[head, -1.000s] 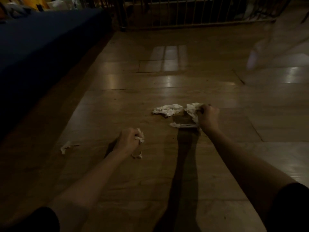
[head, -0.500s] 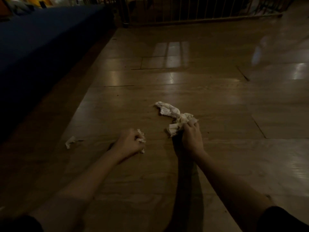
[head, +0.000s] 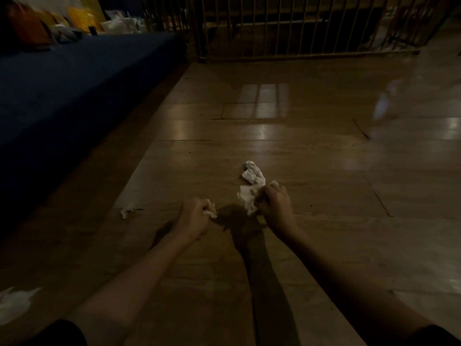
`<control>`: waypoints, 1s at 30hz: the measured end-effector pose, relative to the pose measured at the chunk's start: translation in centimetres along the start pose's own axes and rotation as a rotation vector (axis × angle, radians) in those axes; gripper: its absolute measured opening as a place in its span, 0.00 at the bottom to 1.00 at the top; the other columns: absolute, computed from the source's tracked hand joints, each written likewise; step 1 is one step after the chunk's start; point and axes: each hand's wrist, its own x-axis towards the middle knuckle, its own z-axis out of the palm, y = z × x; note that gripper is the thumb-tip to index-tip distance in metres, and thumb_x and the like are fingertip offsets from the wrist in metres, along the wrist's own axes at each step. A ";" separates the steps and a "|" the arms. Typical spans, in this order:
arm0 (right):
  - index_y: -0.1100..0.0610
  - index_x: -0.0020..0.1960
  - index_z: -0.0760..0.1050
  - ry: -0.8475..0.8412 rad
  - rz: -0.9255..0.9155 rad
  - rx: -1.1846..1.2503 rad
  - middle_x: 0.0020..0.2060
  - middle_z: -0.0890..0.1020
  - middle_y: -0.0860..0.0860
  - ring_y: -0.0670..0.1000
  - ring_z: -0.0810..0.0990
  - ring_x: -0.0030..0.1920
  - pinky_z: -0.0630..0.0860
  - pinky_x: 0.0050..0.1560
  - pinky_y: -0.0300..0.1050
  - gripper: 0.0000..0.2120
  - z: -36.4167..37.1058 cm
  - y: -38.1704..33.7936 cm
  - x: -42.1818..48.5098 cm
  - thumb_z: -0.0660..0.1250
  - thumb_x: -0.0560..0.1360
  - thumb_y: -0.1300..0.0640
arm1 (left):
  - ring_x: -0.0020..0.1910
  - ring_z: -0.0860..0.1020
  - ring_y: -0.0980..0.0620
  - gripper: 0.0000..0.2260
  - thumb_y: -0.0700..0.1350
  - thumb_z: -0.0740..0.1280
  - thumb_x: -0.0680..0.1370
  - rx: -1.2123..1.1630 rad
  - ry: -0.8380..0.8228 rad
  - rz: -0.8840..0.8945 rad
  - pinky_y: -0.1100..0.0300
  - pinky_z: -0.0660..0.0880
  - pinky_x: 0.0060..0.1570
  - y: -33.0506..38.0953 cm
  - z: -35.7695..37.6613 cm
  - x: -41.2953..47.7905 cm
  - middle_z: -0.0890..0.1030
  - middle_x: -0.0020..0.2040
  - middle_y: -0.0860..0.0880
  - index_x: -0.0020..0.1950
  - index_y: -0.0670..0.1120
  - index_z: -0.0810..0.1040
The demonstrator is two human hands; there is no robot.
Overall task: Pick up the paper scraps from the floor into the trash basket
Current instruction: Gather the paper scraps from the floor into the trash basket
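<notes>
My right hand (head: 274, 208) is closed on a crumpled white paper scrap (head: 248, 199) low over the wooden floor. A second crumpled scrap (head: 253, 173) hangs from or touches it on the far side; I cannot tell which. My left hand (head: 195, 217) is a fist with a small white paper scrap (head: 210, 213) poking out of it. One tiny scrap (head: 126, 210) lies on the floor left of my left hand. A larger white scrap (head: 15, 302) lies at the bottom left edge. No trash basket is in view.
A dark blue mattress or sofa (head: 62, 91) runs along the left, with orange and yellow cushions (head: 32, 26) at its far end. A barred wooden gate (head: 287, 28) closes off the back. Glossy floorboards (head: 349, 196) stretch to the right.
My right hand drew its scraps back toward me and to the left, bunching them together near my left hand. The left hand stayed closed on its scrap.
</notes>
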 end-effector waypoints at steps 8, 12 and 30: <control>0.61 0.58 0.74 -0.158 0.142 -0.077 0.55 0.80 0.61 0.63 0.76 0.57 0.74 0.53 0.52 0.17 2.4 -0.4 9.7 0.66 0.70 0.63 | 0.48 0.81 0.46 0.08 0.32 0.65 0.72 0.062 0.143 0.035 0.66 0.70 0.43 -1.0 -2.9 2.0 0.84 0.49 0.41 0.44 0.40 0.83; 0.56 0.65 0.68 -0.298 0.257 -0.146 0.63 0.73 0.61 0.63 0.70 0.62 0.69 0.62 0.52 0.24 5.2 2.2 9.8 0.68 0.70 0.57 | 0.48 0.82 0.42 0.09 0.31 0.65 0.71 0.091 0.239 -0.057 0.61 0.72 0.45 -4.4 -4.1 2.2 0.84 0.46 0.39 0.43 0.40 0.83; 0.66 0.42 0.78 -0.296 -0.173 0.093 0.43 0.79 0.62 0.62 0.75 0.45 0.66 0.40 0.47 0.05 12.5 -8.9 9.7 0.67 0.67 0.68 | 0.50 0.81 0.42 0.07 0.35 0.69 0.71 0.129 0.359 -0.364 0.54 0.75 0.49 -16.2 -8.4 4.2 0.83 0.49 0.38 0.47 0.38 0.82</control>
